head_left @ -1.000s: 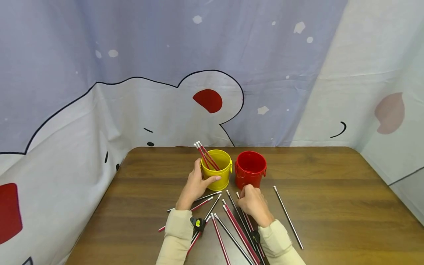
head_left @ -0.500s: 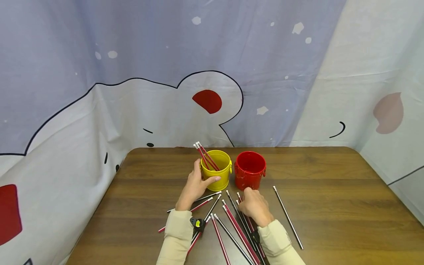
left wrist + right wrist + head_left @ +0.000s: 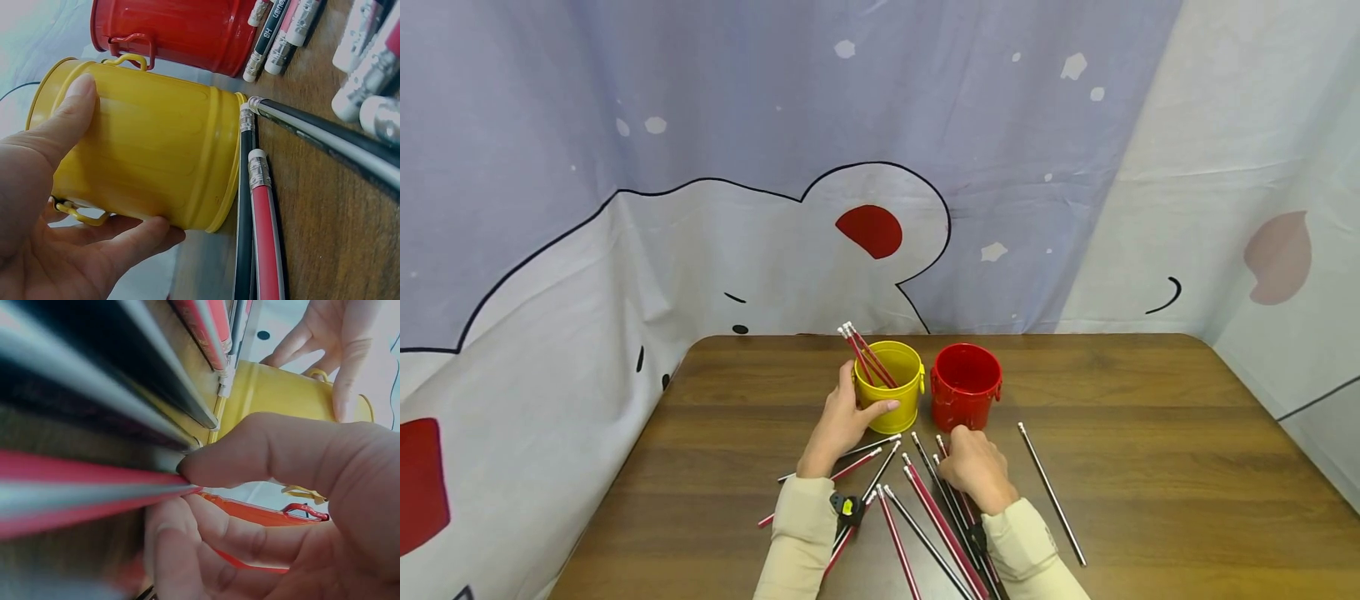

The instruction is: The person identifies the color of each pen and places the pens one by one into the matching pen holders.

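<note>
On the wooden table (image 3: 1150, 467), left hand (image 3: 839, 422) gripped the yellow bucket (image 3: 150, 144), red pencils (image 3: 877, 363) leaning inside; right hand (image 3: 976, 469) pinched a red-and-silver pencil (image 3: 94, 494) near the red bucket (image 3: 962, 408).

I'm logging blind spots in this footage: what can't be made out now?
Head view: lower ends of the pencils in the yellow bucket, hidden by its wall.
Head view: near end of a red pencil, cut off by the bottom edge.
Right wrist view: any lettering on the pinched pencil, blurred.
</note>
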The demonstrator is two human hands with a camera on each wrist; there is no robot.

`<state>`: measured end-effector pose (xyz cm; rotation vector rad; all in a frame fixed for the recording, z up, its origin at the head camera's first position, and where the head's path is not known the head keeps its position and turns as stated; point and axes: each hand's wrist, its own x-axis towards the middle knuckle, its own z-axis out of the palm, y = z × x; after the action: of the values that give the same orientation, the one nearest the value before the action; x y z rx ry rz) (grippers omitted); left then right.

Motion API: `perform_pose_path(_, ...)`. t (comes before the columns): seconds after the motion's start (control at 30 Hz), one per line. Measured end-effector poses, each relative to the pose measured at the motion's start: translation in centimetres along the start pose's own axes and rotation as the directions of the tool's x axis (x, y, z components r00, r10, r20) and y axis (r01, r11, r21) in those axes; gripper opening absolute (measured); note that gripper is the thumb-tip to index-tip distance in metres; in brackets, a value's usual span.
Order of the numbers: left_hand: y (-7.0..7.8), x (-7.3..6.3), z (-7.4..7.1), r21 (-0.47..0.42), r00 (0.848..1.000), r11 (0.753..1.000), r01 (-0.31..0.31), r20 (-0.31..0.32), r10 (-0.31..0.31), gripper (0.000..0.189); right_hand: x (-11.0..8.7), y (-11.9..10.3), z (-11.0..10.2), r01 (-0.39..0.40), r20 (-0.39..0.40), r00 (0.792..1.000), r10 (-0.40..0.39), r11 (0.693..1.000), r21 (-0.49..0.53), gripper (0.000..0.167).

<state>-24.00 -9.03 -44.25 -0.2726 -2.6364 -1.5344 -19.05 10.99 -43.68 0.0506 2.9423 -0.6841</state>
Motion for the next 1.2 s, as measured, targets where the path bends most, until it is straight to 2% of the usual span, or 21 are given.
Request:
perform_pose_path(0.23, 0.0, -0.1, 0.0, -0.008, 1.000, 1.000, -0.007, -0.006, 0.007, 0.085, 0.1, -0.2, -0.3, 0.003, 0.013, 1.000, -0.004, 0.997, 0.076, 0.031)
perform_pose_path(0.47, 0.1, -0.1, -0.2, -0.009, 1.000, 1.000, -0.009, -0.008, 0.009, 0.083, 0.0, -0.5, -1.2, 0.092, -0.061, 0.995, -0.082, 0.981, 0.169, 0.014)
perform_pose_path(0.7, -0.1, 0.0, -0.1, -0.008, 1.000, 1.000, -0.017, -0.009, 0.017, 0.083, -0.1, -1.0, -1.9, 0.147, -0.094, 0.987, -0.127, 0.955, 0.257, 0.017)
perform_pose_path(0.97, 0.0, 0.0, -0.1, -0.009, 1.000, 1.000, -0.006, -0.005, 0.006, 0.083, -0.6, -1.4, -2.7, 0.245, -0.189, 0.964, -0.190, 0.910, 0.334, 0.015)
perform_pose_path(1.2, 0.1, 0.0, -0.2, -0.002, 1.000, 1.000, -0.015, -0.011, 0.015, 0.082, -1.1, -1.9, -3.6, 0.332, -0.315, 0.922, -0.224, 0.877, 0.347, 0.015)
